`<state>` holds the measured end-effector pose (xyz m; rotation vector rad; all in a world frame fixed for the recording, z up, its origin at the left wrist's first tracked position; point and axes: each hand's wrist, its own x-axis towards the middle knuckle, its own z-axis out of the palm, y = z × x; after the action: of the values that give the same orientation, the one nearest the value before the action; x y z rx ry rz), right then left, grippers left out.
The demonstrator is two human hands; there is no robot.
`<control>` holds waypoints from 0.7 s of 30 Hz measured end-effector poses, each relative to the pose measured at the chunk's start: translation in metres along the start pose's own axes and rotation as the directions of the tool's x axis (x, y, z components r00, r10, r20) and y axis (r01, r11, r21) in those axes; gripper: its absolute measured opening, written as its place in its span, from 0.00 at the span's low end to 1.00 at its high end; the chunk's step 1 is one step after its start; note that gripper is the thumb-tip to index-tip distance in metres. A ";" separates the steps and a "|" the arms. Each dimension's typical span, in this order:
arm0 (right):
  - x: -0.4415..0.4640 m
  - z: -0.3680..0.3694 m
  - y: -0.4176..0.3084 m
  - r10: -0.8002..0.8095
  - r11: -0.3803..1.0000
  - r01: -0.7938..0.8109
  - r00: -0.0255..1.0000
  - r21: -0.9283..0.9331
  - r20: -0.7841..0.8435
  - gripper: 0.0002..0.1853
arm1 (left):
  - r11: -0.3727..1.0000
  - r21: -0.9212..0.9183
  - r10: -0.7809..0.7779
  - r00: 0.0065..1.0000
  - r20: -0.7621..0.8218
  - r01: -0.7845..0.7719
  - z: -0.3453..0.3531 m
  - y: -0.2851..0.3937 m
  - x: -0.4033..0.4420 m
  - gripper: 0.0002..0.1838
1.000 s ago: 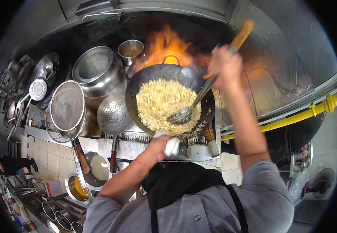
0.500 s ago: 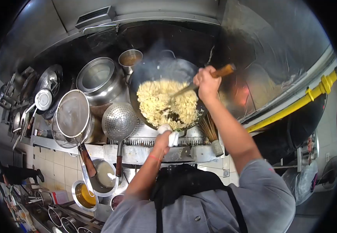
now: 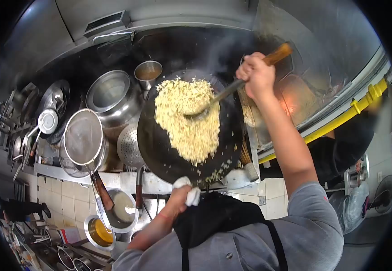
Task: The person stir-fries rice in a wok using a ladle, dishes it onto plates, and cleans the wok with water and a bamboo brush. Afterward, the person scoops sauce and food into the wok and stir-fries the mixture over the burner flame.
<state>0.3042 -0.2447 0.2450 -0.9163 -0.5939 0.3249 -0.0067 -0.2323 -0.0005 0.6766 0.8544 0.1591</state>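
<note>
A large black wok (image 3: 157, 156) is tipped toward me. Yellow, grainy food like fried rice (image 3: 193, 140) is spread through its middle and far side, with loose bits near the front rim. My left hand (image 3: 177, 199) is closed on a folded white cloth (image 3: 188, 190) at the wok's near edge; the grip underneath is hidden. In my right hand (image 3: 257, 76), fingers wrapped round it, is a long wok ladle (image 3: 226, 92) with a wooden end. Its bowl presses in among the rice.
Left of the wok are a perforated skimmer (image 3: 128, 143), a fine strainer (image 3: 83, 135), a steel pot (image 3: 114, 108) and a small container of brown liquid (image 3: 148, 72). A bamboo brush (image 3: 248, 165) lies right. Flame glows beside a yellow pipe (image 3: 340, 118). Another person's dark clothing (image 3: 336, 153) shows beyond.
The wok has come nearer and tilted toward me, its rice sliding and spreading. My left hand moved down with the cloth. My right hand rose to the right with the ladle.
</note>
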 end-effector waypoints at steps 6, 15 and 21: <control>-0.029 -0.010 0.079 -0.078 0.996 0.068 0.976 -0.055 -0.204 0.12 | 0.999 0.053 -0.004 0.998 0.070 0.000 0.014 0.017 0.100 0.13; -0.047 -0.009 0.081 -0.119 0.986 0.092 0.972 -0.136 -0.201 0.12 | 0.995 -0.065 -0.058 0.959 0.276 0.079 0.021 0.036 0.105 0.07; 0.026 0.032 -0.013 -0.246 0.967 0.241 0.968 -0.083 -0.056 0.12 | 0.936 -0.155 0.323 0.946 0.022 -0.316 0.025 0.001 0.022 0.12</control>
<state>0.3061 -0.2190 0.2796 -0.9114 -0.6540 0.0512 0.0267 -0.2349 -0.0023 0.6720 0.6746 0.4950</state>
